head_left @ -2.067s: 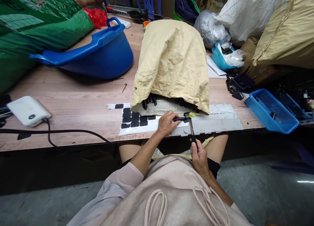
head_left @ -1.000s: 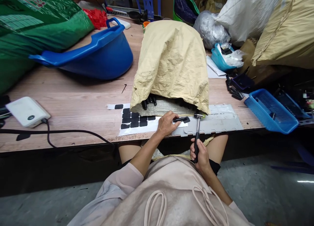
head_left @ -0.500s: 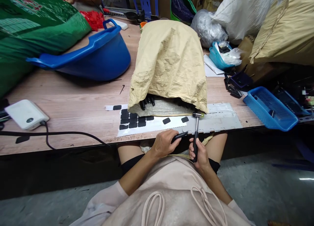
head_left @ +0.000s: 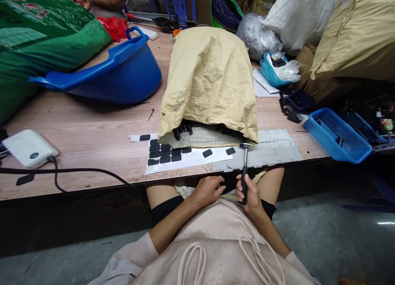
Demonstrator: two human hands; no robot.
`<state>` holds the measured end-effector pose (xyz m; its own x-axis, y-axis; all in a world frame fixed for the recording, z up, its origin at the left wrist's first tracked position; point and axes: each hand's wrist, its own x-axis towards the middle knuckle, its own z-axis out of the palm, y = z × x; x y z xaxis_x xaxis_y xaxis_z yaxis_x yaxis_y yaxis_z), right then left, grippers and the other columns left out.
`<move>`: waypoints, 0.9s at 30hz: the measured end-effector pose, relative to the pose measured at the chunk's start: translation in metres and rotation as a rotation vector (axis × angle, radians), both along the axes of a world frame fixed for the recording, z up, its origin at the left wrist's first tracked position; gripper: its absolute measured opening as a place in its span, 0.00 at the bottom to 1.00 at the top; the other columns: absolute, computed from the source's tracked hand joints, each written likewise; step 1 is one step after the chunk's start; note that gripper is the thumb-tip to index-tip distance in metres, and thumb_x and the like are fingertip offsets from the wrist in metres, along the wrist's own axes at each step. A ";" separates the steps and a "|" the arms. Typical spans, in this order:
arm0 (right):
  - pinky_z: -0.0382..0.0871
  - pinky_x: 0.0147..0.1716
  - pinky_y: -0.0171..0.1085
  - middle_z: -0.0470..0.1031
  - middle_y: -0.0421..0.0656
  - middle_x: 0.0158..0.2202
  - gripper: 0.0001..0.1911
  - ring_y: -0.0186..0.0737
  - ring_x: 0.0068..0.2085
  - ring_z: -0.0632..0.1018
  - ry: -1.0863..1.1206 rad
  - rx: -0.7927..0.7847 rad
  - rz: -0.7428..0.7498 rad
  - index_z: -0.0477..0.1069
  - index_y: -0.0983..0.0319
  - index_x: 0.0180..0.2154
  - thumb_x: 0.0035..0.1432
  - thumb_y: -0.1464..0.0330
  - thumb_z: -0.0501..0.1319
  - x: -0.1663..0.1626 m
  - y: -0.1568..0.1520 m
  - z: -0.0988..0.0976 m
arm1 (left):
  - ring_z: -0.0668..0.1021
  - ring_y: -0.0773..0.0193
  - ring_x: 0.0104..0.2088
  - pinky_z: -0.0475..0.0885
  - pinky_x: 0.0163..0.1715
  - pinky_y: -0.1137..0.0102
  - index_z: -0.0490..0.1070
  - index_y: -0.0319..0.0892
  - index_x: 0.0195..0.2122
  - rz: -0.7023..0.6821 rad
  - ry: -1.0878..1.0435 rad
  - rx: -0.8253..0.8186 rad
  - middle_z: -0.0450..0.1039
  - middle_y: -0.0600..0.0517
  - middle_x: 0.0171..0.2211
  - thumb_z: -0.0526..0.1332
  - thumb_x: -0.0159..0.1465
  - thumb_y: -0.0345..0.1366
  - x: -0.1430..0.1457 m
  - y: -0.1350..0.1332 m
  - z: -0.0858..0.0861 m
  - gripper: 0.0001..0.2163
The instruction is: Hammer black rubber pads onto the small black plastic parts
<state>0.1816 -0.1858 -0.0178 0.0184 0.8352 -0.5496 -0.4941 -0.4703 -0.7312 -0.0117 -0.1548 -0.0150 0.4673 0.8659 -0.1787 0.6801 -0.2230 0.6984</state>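
Observation:
My right hand [head_left: 250, 193] is wrapped round the black handle of a small hammer [head_left: 245, 157]. Its metal head with a yellowish end lies over the grey sheet [head_left: 271, 151] at the table edge. Over my lap, just below the edge, my left hand [head_left: 210, 190] has its fingers loosely bent and thumb apart, with nothing visible in it. A pale yellow bag [head_left: 254, 178] shows partly between my thighs. In front stands a large beige sack [head_left: 212, 79], its mouth facing me, with black pen-like pieces [head_left: 182, 129] inside. Black rounded stickers [head_left: 165, 153] sit on a white backing sheet [head_left: 197, 163].
A blue basin [head_left: 114, 79] lies tilted at left near a green sack [head_left: 46, 42]. The white box [head_left: 30, 147] trails a black cable. On the right are a blue basket [head_left: 339, 136] and a turquoise bowl [head_left: 274, 73]. Another person's hand [head_left: 84, 1] shows at top left.
The black pen-like piece that my left hand held has gone from sight, and its fingers have loosened. My right hand still grips the hammer in about the same place. The view has shifted slightly.

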 end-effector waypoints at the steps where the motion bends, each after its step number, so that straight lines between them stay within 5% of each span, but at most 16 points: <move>1: 0.52 0.12 0.28 0.63 0.30 0.20 0.26 0.26 0.14 0.58 -0.004 0.005 0.005 0.70 0.59 0.39 0.54 0.44 0.68 0.000 0.000 0.000 | 0.80 0.63 0.31 0.71 0.33 0.70 0.78 0.47 0.43 0.010 -0.056 0.042 0.81 0.54 0.31 0.63 0.67 0.38 -0.001 0.006 0.009 0.07; 3: 0.53 0.12 0.28 0.63 0.30 0.20 0.25 0.26 0.14 0.59 -0.009 0.016 0.010 0.70 0.59 0.39 0.55 0.44 0.67 0.001 0.000 -0.001 | 0.79 0.64 0.30 0.72 0.34 0.70 0.78 0.46 0.42 0.124 -0.120 0.167 0.80 0.53 0.30 0.62 0.68 0.40 -0.009 0.024 0.026 0.07; 7: 0.52 0.11 0.28 0.63 0.31 0.20 0.26 0.26 0.14 0.58 0.007 0.008 -0.009 0.70 0.59 0.39 0.54 0.45 0.68 0.000 0.000 -0.003 | 0.80 0.56 0.39 0.74 0.39 0.65 0.75 0.41 0.49 0.622 0.043 0.438 0.79 0.44 0.43 0.55 0.70 0.38 -0.045 0.081 0.050 0.13; 11: 0.52 0.11 0.28 0.64 0.31 0.20 0.26 0.26 0.14 0.58 0.013 0.006 -0.015 0.71 0.60 0.38 0.52 0.45 0.69 -0.001 0.000 -0.003 | 0.79 0.45 0.48 0.74 0.46 0.57 0.71 0.36 0.56 0.899 0.302 0.404 0.76 0.34 0.49 0.54 0.68 0.32 -0.073 0.125 0.054 0.17; 16: 0.51 0.12 0.28 0.63 0.31 0.20 0.26 0.26 0.14 0.58 0.017 0.009 -0.014 0.71 0.59 0.38 0.54 0.45 0.69 -0.002 0.000 -0.004 | 0.79 0.40 0.48 0.74 0.48 0.52 0.73 0.33 0.52 0.868 0.434 0.282 0.78 0.33 0.44 0.57 0.66 0.33 -0.073 0.129 0.044 0.15; 22: 0.51 0.12 0.28 0.63 0.31 0.20 0.25 0.25 0.14 0.58 0.029 0.011 -0.013 0.70 0.60 0.38 0.54 0.45 0.68 -0.003 -0.001 -0.006 | 0.79 0.46 0.48 0.73 0.50 0.55 0.70 0.42 0.56 0.856 0.260 0.453 0.77 0.40 0.46 0.60 0.65 0.33 -0.069 0.089 0.047 0.18; 27: 0.52 0.11 0.28 0.64 0.31 0.20 0.26 0.25 0.14 0.59 0.013 0.010 -0.025 0.71 0.60 0.38 0.53 0.45 0.69 -0.005 0.000 -0.005 | 0.78 0.57 0.43 0.74 0.46 0.64 0.70 0.46 0.55 0.548 -0.130 0.395 0.77 0.50 0.42 0.64 0.63 0.32 -0.041 0.075 0.038 0.18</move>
<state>0.1770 -0.1858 -0.0224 0.0326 0.8399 -0.5418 -0.5154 -0.4503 -0.7291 -0.0531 -0.0796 0.0233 -0.0606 0.9721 0.2265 0.6838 -0.1249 0.7190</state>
